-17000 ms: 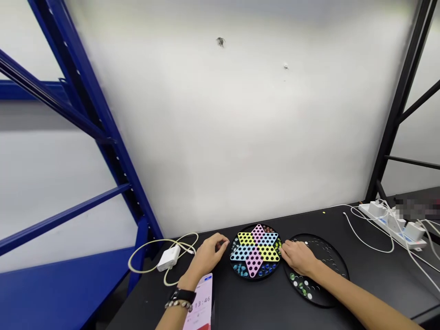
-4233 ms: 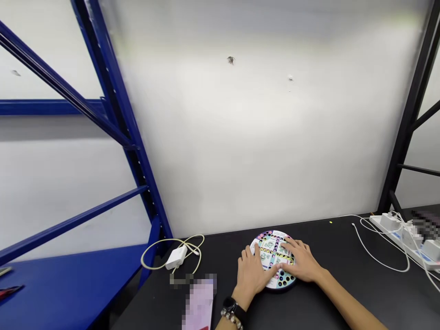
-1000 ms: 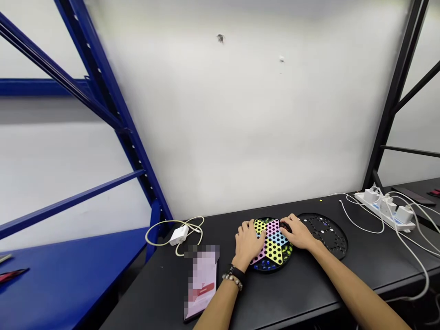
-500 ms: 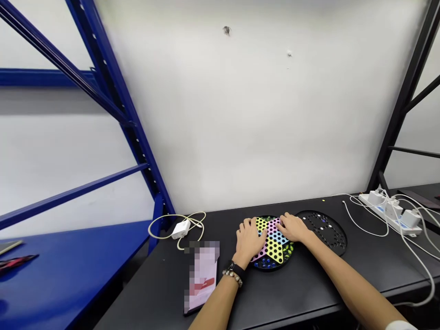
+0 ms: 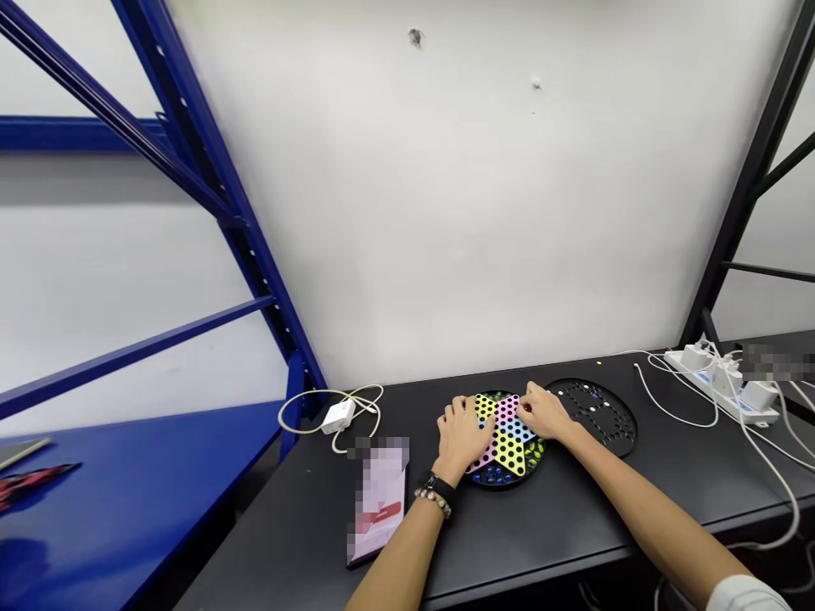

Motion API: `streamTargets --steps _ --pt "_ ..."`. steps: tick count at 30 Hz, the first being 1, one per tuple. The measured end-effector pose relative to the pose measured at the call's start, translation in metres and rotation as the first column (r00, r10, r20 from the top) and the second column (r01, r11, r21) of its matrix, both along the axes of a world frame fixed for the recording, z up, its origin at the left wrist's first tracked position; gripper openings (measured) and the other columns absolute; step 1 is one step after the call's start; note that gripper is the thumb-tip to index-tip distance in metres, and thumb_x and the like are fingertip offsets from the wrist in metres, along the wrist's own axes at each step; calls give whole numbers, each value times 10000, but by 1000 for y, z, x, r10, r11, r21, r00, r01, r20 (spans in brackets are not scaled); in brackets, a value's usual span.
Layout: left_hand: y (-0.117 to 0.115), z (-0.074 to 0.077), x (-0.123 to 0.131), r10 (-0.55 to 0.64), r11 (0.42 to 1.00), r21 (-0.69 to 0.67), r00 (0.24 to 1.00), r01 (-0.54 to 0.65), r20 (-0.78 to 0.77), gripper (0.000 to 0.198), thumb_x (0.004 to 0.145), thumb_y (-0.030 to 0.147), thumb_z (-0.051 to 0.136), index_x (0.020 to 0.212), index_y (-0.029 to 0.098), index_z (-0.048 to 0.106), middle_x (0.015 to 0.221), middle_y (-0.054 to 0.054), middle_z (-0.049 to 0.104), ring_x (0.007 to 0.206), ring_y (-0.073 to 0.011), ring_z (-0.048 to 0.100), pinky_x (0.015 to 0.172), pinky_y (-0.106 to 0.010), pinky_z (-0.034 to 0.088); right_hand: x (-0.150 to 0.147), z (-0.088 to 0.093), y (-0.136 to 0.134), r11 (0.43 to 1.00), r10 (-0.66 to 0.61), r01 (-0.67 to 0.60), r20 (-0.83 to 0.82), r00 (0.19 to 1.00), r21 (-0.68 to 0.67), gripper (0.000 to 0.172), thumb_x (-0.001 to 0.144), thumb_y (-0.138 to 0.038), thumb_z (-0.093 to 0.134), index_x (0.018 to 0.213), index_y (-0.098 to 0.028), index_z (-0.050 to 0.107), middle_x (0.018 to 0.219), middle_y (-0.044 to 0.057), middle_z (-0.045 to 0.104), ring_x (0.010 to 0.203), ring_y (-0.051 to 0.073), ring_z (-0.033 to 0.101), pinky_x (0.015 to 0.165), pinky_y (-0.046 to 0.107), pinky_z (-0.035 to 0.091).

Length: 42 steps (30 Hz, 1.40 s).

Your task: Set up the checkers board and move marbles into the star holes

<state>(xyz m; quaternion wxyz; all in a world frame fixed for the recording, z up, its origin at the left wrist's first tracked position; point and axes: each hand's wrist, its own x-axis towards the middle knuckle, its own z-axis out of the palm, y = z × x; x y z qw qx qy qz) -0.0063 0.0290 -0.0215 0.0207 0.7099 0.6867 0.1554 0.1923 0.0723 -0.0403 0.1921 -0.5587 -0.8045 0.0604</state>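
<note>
A round Chinese checkers board (image 5: pixel 510 458) lies on the black tabletop, its star in yellow, pink and blue with rows of dark holes. Blue marbles (image 5: pixel 491 477) sit in the rim section nearest me, and yellow-green marbles (image 5: pixel 533 458) to the right of the star. My left hand (image 5: pixel 463 434) rests over the board's left side, fingers stretched out and thumb apart. At the upper right edge, my right hand (image 5: pixel 542 412) has its fingertips drawn together by the pink point. Whatever is between those fingertips is hidden.
Just right of the board lies a round black lid (image 5: pixel 611 424) with a few small pale pieces. A phone (image 5: pixel 380 509) is beside my left forearm, a charger with cable (image 5: pixel 339 417) behind it. A white power strip (image 5: pixel 732 395) with plugs and cables stands at the right.
My right hand's fingers have drawn closer together at the board's upper right edge. My left hand stays on the board's left side. The camera view has shifted slightly.
</note>
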Motion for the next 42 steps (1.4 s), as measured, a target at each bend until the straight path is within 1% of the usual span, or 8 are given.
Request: streamTargets --steps 7,15,21,28,31,33,37,42 --pt "0 -1 0 1 1000 3 1000 -1 1 544 892 476 451 1343 174 491 1325 -151 507 1188 -322 487 985 -455 370 -1 4 -2 997 75 -76 52 996 18 355 942 -236 419 603 -180 510 822 20 571 690 117 497 635 258 281" --pt "0 -1 -2 -3 1000 -1 1000 3 -13 544 897 473 427 1352 179 479 1347 -149 490 1196 -316 478 983 -449 364 -3 5 -5 999 32 -33 67 997 22 378 927 -266 453 576 -187 570 757 33 656 665 136 538 606 265 254" --pt "0 -1 -3 4 1000 -21 1000 -5 -24 543 893 480 426 1348 189 480 1360 -144 482 1210 -306 468 996 -442 353 -6 4 -4 1000 12 -12 109 994 -3 432 934 -275 446 541 -194 605 601 38 621 558 133 517 573 279 212" --pt "0 2 -3 10 999 -37 999 -11 -31 540 901 475 416 1361 198 475 1366 -134 484 1213 -297 469 998 -432 354 0 1 4 998 -21 31 -153 988 60 531 981 -380 339 507 -184 475 506 9 525 479 112 407 539 284 208" --pt "-1 3 -3 15 998 -52 999 -17 -43 541 907 487 400 1366 207 466 1377 -127 475 1220 -296 463 996 -424 354 16 3 12 979 -131 169 -281 951 114 540 1000 -426 287 536 -192 435 517 2 508 485 116 402 541 284 221" --pt "-1 2 -3 14 999 -51 999 -16 -53 545 910 489 394 1373 209 457 1384 -128 470 1224 -297 460 994 -417 351 30 2 15 967 -209 239 -263 942 85 525 993 -440 319 539 -197 427 520 3 504 500 124 419 544 282 224" --pt "0 1 -4 13 999 -48 998 -16 -57 538 910 489 397 1367 214 463 1387 -127 467 1218 -297 465 986 -412 352 50 1 16 961 -276 274 -126 953 -33 450 964 -451 418 600 -205 511 623 20 589 610 155 526 559 267 243" --pt "1 -1 -4 4 999 -39 999 -6 -39 548 906 499 396 1360 202 474 1379 -132 471 1212 -298 467 983 -423 360 41 8 8 958 -247 262 -130 960 116 314 974 -408 431 798 -218 607 849 23 648 732 151 578 622 255 296"
